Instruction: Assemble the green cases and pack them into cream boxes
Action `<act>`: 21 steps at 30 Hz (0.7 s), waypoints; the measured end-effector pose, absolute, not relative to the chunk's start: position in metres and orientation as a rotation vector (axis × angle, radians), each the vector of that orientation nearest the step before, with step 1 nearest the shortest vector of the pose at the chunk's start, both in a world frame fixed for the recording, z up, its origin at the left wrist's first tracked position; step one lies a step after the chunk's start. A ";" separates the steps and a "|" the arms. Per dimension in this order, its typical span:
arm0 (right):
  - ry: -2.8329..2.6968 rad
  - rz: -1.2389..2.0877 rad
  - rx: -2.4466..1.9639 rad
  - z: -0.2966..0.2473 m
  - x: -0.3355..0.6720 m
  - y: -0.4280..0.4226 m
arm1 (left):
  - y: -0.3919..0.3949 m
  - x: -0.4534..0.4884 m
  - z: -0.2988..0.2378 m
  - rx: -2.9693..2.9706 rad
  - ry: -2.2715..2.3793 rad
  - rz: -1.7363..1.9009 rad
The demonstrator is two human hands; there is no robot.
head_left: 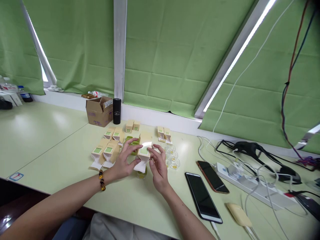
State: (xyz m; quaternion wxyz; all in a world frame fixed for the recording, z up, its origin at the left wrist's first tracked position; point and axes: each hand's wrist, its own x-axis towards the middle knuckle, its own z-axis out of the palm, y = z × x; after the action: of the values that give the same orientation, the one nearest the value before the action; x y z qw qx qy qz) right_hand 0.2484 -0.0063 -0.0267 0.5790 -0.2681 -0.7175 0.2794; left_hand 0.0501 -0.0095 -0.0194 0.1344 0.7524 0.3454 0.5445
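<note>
Between my two hands is a small cream cardboard box (145, 138) with a green square label, its white flap hanging open at the near end. My left hand (124, 160) grips its left side with bent fingers, a bead bracelet at the wrist. On the right side, the fingers of my right hand (159, 166) are closed against the same box. Green cups (128, 138) stand partly hidden behind my left hand, and one green cup (142, 174) is below the box. Clear cups (173, 156) with yellowish contents stand beyond my right hand.
Similar boxes with open flaps (100, 150) lie to the left; others (160, 132) stand farther back. A brown carton (99, 112) and a black tumbler (116, 111) are at the back. Phones (203, 196), a power strip (246, 183) and tangled cables lie right.
</note>
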 end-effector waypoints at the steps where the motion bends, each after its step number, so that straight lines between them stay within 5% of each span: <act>1: -1.680 0.661 -0.621 -0.028 0.248 -0.006 | -0.009 0.050 -0.020 2.161 0.997 1.586; 21: -1.574 0.795 -0.568 -0.033 0.245 -0.001 | -0.006 0.056 -0.023 1.980 0.992 1.669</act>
State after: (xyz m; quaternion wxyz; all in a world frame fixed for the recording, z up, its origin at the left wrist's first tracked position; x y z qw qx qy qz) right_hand 0.2450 -0.0008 -0.0325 0.6010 -0.2452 -0.6791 0.3429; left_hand 0.0560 -0.0061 -0.0233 0.1834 0.7019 0.3515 0.5917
